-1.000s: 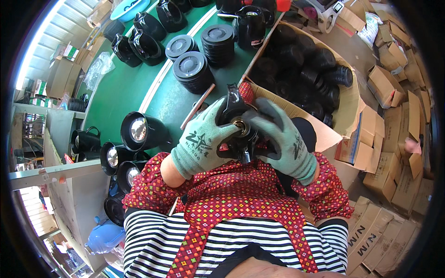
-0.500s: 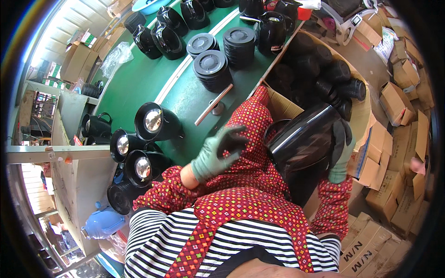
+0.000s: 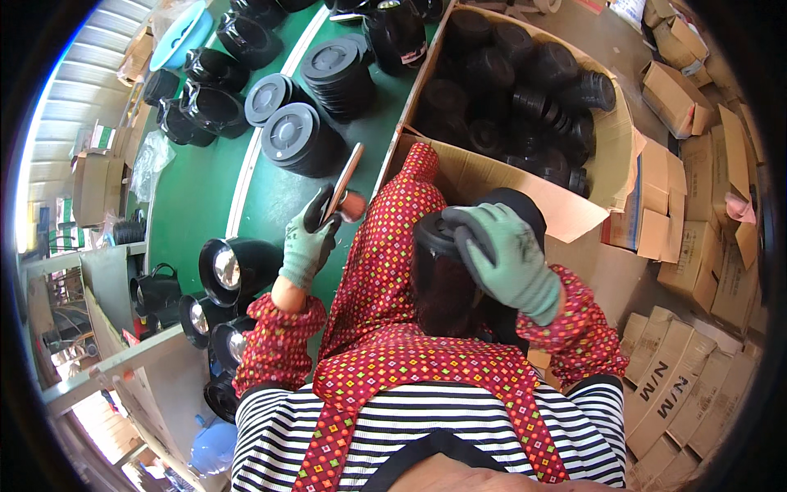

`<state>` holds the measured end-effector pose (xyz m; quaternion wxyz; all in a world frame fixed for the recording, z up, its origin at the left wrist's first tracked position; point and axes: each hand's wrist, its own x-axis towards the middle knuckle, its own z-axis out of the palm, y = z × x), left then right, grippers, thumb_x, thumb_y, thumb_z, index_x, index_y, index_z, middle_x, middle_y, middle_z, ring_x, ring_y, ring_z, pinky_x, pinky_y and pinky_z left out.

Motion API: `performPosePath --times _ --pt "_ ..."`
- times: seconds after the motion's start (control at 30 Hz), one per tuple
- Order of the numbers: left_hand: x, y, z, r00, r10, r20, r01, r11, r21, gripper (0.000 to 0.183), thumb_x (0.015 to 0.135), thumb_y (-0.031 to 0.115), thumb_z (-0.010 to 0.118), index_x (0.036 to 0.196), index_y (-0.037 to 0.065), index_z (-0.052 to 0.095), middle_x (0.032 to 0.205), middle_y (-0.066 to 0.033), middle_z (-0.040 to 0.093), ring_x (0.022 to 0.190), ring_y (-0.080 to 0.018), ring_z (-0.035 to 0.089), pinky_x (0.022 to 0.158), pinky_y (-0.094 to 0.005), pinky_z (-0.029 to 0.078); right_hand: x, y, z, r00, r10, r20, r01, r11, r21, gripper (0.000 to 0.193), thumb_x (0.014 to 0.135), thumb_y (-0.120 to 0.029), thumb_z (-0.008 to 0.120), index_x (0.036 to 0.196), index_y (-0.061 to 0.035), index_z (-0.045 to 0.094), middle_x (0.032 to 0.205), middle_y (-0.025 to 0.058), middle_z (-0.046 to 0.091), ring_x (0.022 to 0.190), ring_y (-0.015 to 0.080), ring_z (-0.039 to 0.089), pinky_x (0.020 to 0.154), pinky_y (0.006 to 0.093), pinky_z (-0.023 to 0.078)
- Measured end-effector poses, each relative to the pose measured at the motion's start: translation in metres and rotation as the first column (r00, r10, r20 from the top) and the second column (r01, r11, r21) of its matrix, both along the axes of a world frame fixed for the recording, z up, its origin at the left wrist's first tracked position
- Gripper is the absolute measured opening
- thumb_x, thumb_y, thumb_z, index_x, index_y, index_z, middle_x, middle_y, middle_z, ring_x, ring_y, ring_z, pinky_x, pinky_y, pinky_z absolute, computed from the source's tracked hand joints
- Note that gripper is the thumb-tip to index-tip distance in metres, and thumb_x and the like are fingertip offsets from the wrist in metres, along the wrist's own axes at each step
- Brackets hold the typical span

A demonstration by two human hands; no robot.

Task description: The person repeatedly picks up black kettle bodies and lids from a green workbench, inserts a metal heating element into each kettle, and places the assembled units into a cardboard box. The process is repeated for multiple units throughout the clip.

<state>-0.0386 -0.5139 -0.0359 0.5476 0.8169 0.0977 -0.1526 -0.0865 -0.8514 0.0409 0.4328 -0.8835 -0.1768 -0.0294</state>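
My left hand (image 3: pixel 305 246), in a green glove with dark palm and fingertips, is closed around a T-shaped tool (image 3: pixel 348 174) with a straight copper-coloured bar and a rounded piece at its side. It is above the green table, left of my thigh. My right hand (image 3: pixel 504 254), gloved alike, lies palm down over a black kettle body (image 3: pixel 447 287) standing on my lap. Its fingers curl onto a dark round piece (image 3: pixel 436 234) at the body's top. The underside of that hand is hidden. Another black rounded part (image 3: pixel 525 211) shows behind the right hand.
Stacks of black round discs (image 3: pixel 293 139) stand on the green table (image 3: pixel 205 193). Glossy black kettle bodies (image 3: pixel 215 107) stand beyond them, and several with shiny insides (image 3: pixel 229 266) lie at left. A carton (image 3: pixel 508 176) of black parts borders my lap; more cartons (image 3: pixel 697 262) lie right.
My left hand has reached forward and taken the T-shaped tool off the table. The glossy black body has turned upright on my lap, and my right hand has moved left onto its top.
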Motion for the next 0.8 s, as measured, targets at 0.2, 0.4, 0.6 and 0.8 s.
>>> performPosePath --times 0.2,0.4,0.6,0.8 --pt "0.011 -0.059 0.106 0.917 -0.308 0.252 0.287 0.951 0.119 0.059 0.096 0.0 0.07 0.154 0.005 0.058 0.12 -0.0057 0.061 0.074 -0.0066 0.056 0.063 -0.0225 0.046 0.068 -0.021 0.031 0.917 0.224 0.329 -0.23 0.973 -0.022 0.042 0.087 -0.014 0.077 0.128 -0.0078 0.074 0.12 0.0131 0.073 0.114 0.0356 0.068 0.105 0.0489 0.051" --pt "0.045 -0.113 0.174 0.86 -0.488 0.15 0.497 0.868 -0.026 0.054 0.097 0.018 0.068 0.144 -0.008 0.061 0.135 -0.0192 0.064 0.101 -0.0187 0.07 0.082 -0.0269 0.053 0.152 -0.025 -0.025 0.912 0.386 0.142 -0.396 0.917 0.051 0.04 0.087 -0.027 0.079 0.123 -0.0097 0.077 0.11 0.0143 0.071 0.103 0.0328 0.066 0.105 0.0502 0.049" --pt "0.087 -0.138 0.144 0.404 -0.719 0.566 0.826 0.552 0.111 0.049 0.091 0.018 0.064 0.133 -0.005 0.068 0.133 -0.0259 0.066 0.119 -0.0385 0.067 0.103 -0.0495 0.05 0.126 -0.018 -0.14 0.927 0.355 0.123 -0.359 0.746 0.561 0.016 0.104 -0.017 0.066 0.111 -0.0067 0.077 0.124 0.0124 0.069 0.108 0.0271 0.067 0.1 0.0403 0.053" --pt "0.045 -0.199 0.119 0.385 -0.765 0.516 0.819 0.541 0.191 0.049 0.081 0.028 0.078 0.124 0.006 0.069 0.116 -0.0142 0.064 0.111 -0.0351 0.061 0.105 -0.0502 0.046 0.129 -0.014 -0.135 0.811 0.552 0.192 -0.498 0.479 0.723 0.034 0.104 -0.015 0.067 0.135 -0.0025 0.06 0.136 0.0179 0.063 0.125 0.0289 0.063 0.11 0.0401 0.049"
